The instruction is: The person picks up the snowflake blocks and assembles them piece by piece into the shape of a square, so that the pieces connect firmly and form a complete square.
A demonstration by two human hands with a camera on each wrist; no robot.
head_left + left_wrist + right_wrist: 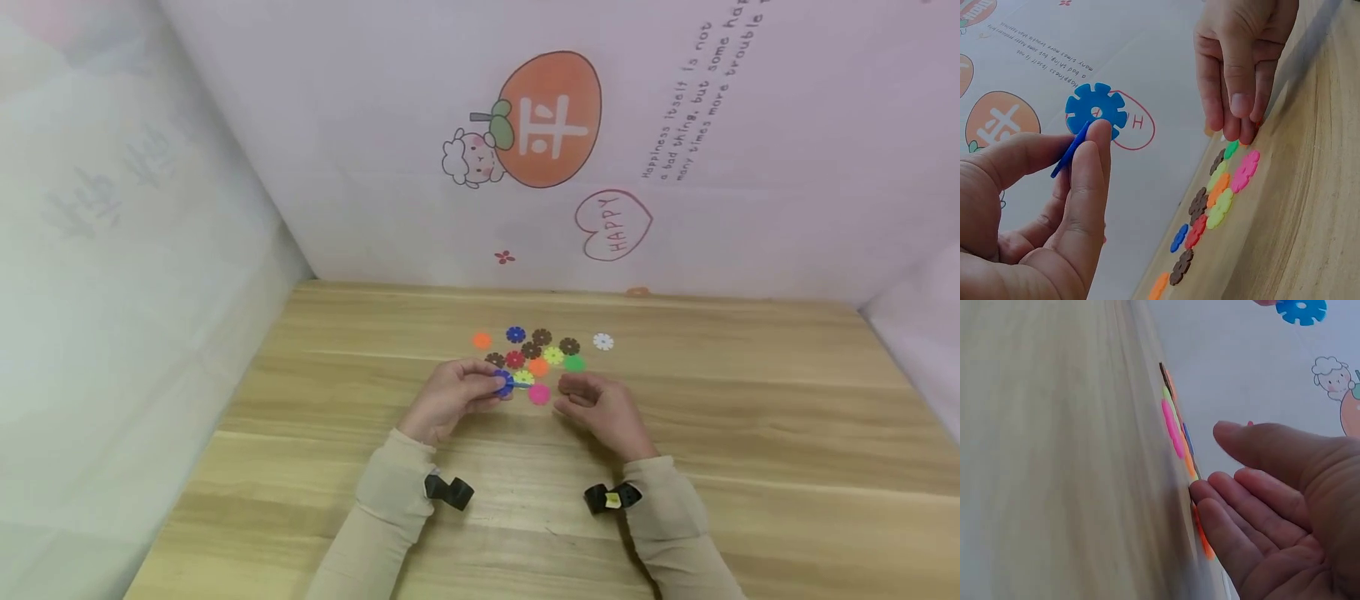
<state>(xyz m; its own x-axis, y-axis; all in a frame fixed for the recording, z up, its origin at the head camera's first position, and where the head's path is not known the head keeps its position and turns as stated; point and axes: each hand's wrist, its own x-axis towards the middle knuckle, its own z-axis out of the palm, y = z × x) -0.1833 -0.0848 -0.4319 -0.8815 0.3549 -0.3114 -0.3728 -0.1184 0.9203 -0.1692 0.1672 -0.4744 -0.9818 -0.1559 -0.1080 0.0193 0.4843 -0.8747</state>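
Note:
My left hand [450, 396] pinches a dark blue notched disc [1071, 150] between thumb and fingers, raised above the table. A lighter blue notched disc [1088, 103] is joined to it at an angle, and it shows at the top of the right wrist view [1302, 314]. My right hand [603, 412] hovers at the right of the loose discs, fingers relaxed and slightly bent, with nothing seen between thumb and fingers. Nearest to it lie a pink disc [539, 394] and a green disc [574, 363]. A yellow disc [524, 379] is partly hidden behind the joined pair.
Several loose notched discs lie flat beyond the hands, among them a red disc [514, 359], a blue disc [515, 334], a brown disc [569, 346] and a white disc [603, 342]. The wooden table [750, 400] meets a printed white wall covering [375, 167] behind.

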